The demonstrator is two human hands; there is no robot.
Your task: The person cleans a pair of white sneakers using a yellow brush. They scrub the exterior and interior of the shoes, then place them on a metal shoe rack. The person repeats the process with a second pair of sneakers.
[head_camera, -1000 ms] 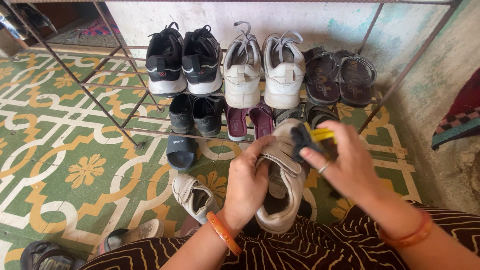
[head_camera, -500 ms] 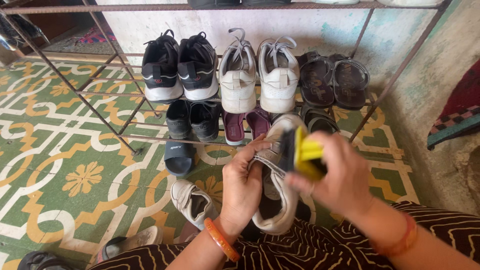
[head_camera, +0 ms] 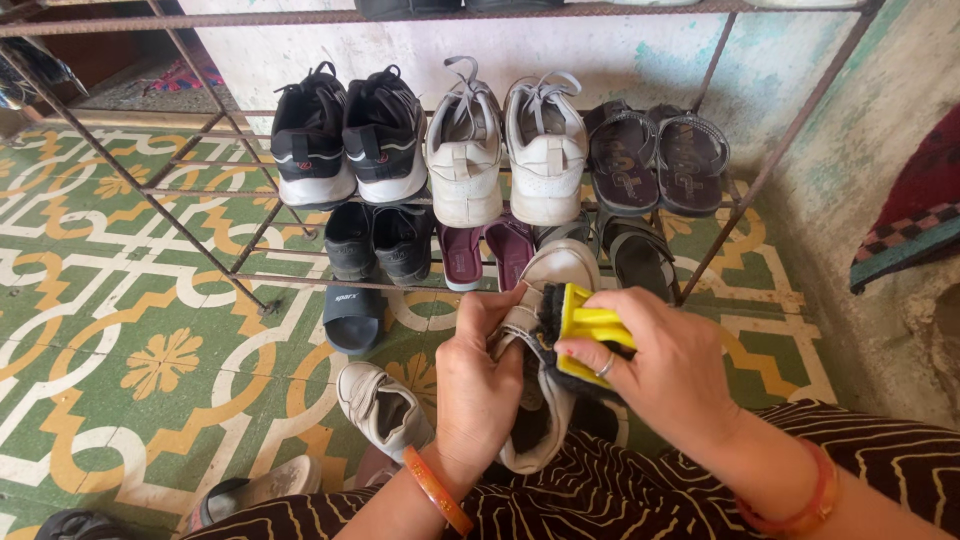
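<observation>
Left hand (head_camera: 478,375) wrapped round the beige strap shoe (head_camera: 540,340), propped over the lap. Right hand (head_camera: 655,365) clenched on the yellow brush (head_camera: 590,335), bristles against the upper. Looks light and pliable; best gripped mid-body, strap side.

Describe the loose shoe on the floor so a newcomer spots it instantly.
Start at the metal shoe rack by the wall, then drop to the patterned floor tiles in front. The beige shoe lies just beside the left hand, alone on the floor, with strap fastening, unlike the laced pairs shelved above.
</observation>
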